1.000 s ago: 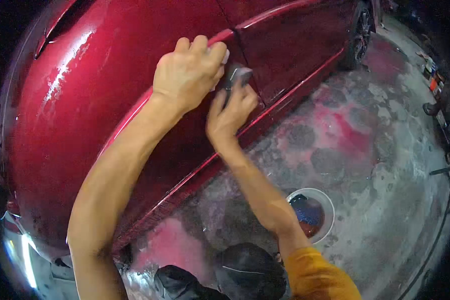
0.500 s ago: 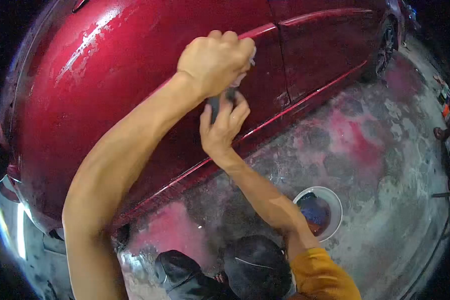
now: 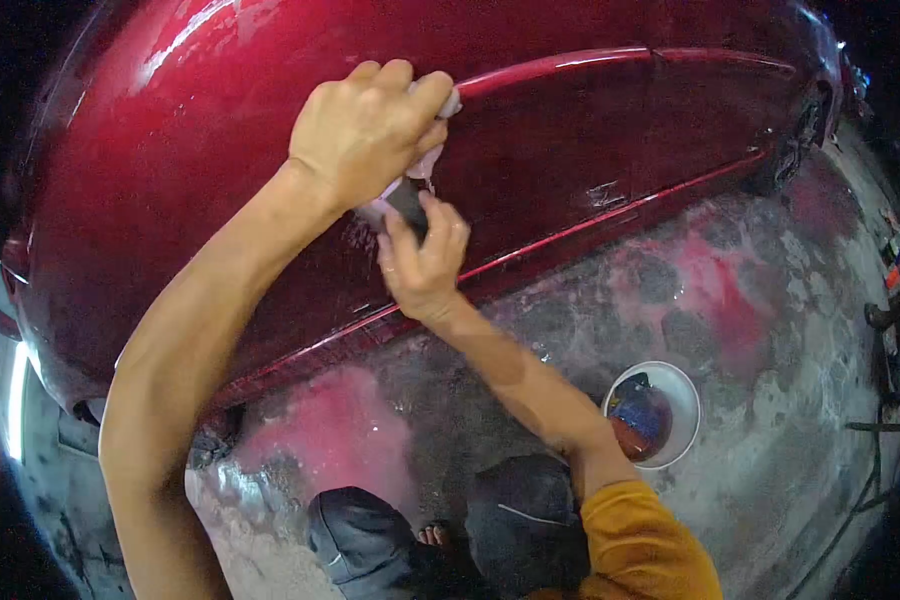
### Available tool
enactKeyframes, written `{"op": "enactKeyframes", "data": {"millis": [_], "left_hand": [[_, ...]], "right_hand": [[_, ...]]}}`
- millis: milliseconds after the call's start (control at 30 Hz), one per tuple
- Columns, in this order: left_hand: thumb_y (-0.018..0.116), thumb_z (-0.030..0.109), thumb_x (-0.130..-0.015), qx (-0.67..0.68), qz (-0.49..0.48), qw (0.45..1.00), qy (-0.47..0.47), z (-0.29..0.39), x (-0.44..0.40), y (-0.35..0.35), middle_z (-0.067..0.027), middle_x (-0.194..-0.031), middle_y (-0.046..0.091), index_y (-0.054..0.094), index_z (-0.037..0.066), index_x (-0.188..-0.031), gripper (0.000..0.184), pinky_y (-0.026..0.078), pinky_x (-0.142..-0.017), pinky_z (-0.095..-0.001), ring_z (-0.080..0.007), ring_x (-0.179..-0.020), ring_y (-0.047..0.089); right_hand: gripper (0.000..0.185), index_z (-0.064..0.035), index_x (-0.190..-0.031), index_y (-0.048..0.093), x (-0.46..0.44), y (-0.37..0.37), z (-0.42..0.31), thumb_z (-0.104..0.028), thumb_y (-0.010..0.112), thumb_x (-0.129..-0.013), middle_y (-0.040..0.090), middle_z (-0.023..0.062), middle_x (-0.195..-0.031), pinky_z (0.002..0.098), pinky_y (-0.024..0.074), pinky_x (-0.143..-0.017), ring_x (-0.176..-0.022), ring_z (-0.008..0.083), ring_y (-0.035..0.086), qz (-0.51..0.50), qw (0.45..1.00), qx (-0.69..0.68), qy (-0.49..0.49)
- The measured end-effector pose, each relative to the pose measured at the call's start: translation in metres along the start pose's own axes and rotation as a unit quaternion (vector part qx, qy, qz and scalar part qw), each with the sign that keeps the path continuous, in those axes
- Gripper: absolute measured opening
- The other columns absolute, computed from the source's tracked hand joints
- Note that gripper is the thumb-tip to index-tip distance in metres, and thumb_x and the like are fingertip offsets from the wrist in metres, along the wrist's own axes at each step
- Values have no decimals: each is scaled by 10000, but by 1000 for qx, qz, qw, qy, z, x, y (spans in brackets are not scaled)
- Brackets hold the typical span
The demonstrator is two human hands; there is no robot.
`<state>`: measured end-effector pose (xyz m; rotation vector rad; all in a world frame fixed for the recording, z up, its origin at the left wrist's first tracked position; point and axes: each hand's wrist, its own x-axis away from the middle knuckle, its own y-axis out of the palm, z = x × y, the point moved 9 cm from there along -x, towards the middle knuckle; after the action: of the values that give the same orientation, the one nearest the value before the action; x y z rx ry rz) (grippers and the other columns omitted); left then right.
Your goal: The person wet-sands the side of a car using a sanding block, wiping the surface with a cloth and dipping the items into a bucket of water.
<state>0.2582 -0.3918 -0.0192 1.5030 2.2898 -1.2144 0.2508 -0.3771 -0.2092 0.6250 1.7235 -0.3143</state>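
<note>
My left hand (image 3: pixel 365 130) is closed in a fist around a wet, whitish-pink cloth (image 3: pixel 428 162), held up against the side of a dark red car (image 3: pixel 530 140). Bits of the cloth stick out above and below the fingers. Just beneath it, my right hand (image 3: pixel 427 262) grips a dark grey, flat piece (image 3: pixel 406 205) that looks like sandpaper, its fingers and thumb around the lower end. Water drops spray beside this piece, close to the door panel. The right fingers are slightly blurred.
A white bucket (image 3: pixel 692 412) with dark liquid stands on the wet concrete floor (image 3: pixel 790 400) at the right. Pink-red stains (image 3: pixel 345 430) mark the floor. My bent knees (image 3: pixel 525 520) show at the bottom. Along the right edge lies a dark metal stand (image 3: pixel 878 425).
Both hands have shifted left in view, and the camera has turned a little. Water now sprays beside the dark piece. The cloth and the dark piece stay gripped.
</note>
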Motion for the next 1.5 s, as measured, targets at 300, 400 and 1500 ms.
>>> {"op": "enactKeyframes", "data": {"millis": [300,400,1500], "left_hand": [[701,255,-861,29,17,999,-41,-38,65,-24,-58,-782,605,615,160,-980,175,538,-602,-455,-282,-729,639],[683,268,-900,13,-21,998,-56,-39,67,-21,-55,-804,626,620,155,-983,153,536,-587,-441,-274,-749,653],[705,276,-915,79,140,985,-63,-76,140,-45,-25,-701,568,614,149,-860,166,502,-497,-349,-182,-606,587]], "right_hand": [[472,82,-1236,629,-38,-15,60,-262,740,-931,465,281,-1315,502,395,-1039,-1187,406,458,8,988,32,148],[374,-56,-1174,667,3,37,-28,-217,777,-855,621,247,-1124,553,463,-921,-1009,456,574,-53,985,-133,95],[256,-118,-1126,676,71,29,-28,-245,695,-905,635,196,-1170,545,496,-983,-1141,407,596,-175,981,-51,67]]}}
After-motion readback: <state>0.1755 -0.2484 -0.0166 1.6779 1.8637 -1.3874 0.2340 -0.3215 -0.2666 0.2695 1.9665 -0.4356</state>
